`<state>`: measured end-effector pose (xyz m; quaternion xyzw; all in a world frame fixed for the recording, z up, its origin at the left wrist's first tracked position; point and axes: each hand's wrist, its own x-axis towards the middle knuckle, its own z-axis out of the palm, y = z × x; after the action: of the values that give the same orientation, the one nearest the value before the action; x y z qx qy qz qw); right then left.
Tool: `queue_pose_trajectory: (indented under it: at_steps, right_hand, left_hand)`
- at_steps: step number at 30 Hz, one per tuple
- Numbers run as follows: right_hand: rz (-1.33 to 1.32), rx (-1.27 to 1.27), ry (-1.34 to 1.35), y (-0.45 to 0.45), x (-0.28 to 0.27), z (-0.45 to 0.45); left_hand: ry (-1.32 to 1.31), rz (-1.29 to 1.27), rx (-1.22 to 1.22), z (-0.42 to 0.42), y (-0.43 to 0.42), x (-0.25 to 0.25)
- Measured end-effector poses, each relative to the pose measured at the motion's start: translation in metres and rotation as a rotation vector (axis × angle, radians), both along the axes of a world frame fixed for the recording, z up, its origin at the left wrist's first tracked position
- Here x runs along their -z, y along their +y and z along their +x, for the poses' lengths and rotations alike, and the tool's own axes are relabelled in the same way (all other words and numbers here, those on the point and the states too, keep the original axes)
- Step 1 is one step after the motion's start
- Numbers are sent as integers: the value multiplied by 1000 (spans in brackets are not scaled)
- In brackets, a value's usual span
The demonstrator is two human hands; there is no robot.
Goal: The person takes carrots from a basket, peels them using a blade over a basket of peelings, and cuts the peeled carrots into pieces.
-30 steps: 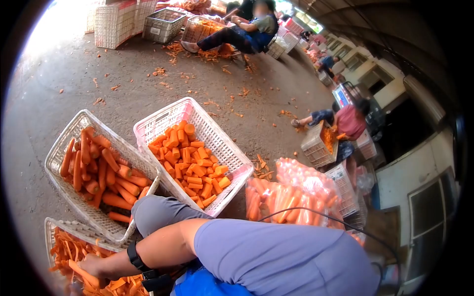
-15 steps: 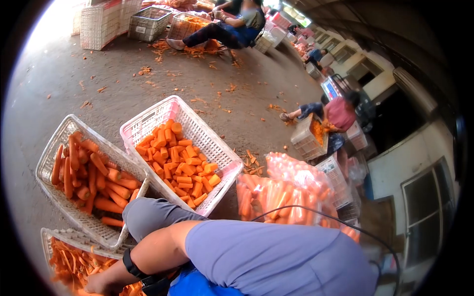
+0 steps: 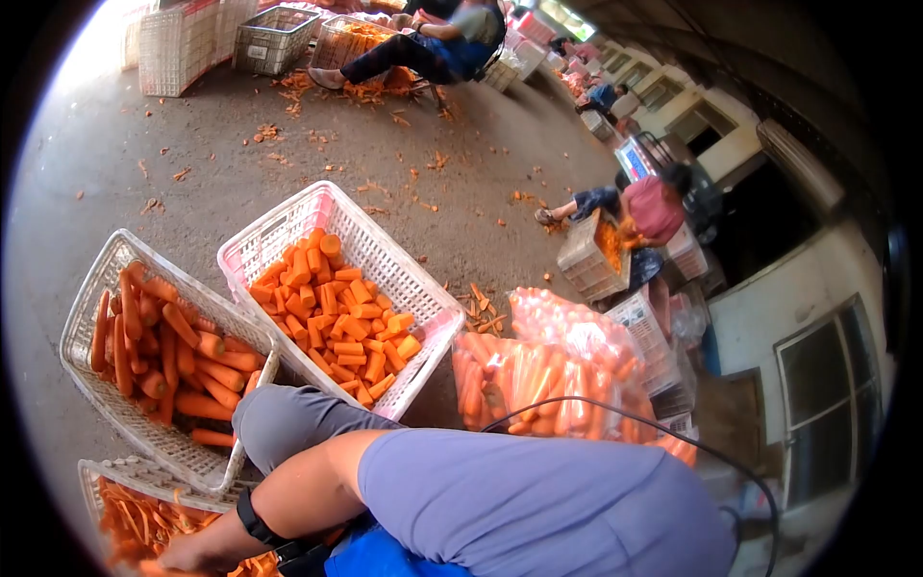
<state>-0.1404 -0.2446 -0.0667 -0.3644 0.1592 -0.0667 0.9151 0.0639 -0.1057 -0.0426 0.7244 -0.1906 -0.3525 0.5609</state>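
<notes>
My left hand (image 3: 189, 551), with a black band round the wrist, reaches down over a crate (image 3: 88, 481) of orange carrot peelings (image 3: 144, 510). Its fingers are closed and partly cut off by the lower edge of the view. A smooth orange carrot (image 3: 156, 568), only partly visible, shows at the fingertips. My right hand is out of view. Beside my knee stands a crate (image 3: 144, 438) of whole, rough-skinned carrots (image 3: 178, 351). A pink-and-white crate (image 3: 423, 293) next to it holds short, smooth carrot pieces (image 3: 332, 313).
Clear plastic bags of carrots (image 3: 548, 370) lie beyond my sleeve, with a black cable (image 3: 615, 405) passing in front. A person in a pink top (image 3: 654, 210) sits by a crate (image 3: 588, 260). Another person (image 3: 433, 56) sits farther off. Peelings litter the floor (image 3: 288, 159).
The view has shifted slightly, moving the crates and people a little to the left. My left hand stays low over the peelings, and the peelings beside it look more blurred.
</notes>
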Motion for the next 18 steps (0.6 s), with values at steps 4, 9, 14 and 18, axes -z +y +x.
queue_pose_trajectory:
  at_steps: [4, 9, 14, 18]
  right_hand:
    - [-2, -2, 10, -1, 4, -4]
    - [-19, -29, 40, -2, 5, -19]
    - [-28, -64, 63, 1, 3, -26]
    - [-22, -92, 72, 2, 3, -28]
  left_hand:
    - [-13, 2, 27, -8, -9, -4]
    - [-19, -7, 68, -20, -19, -3]
    - [-35, -8, 92, -24, -22, -5]
    - [-56, -1, 96, -16, -15, 0]
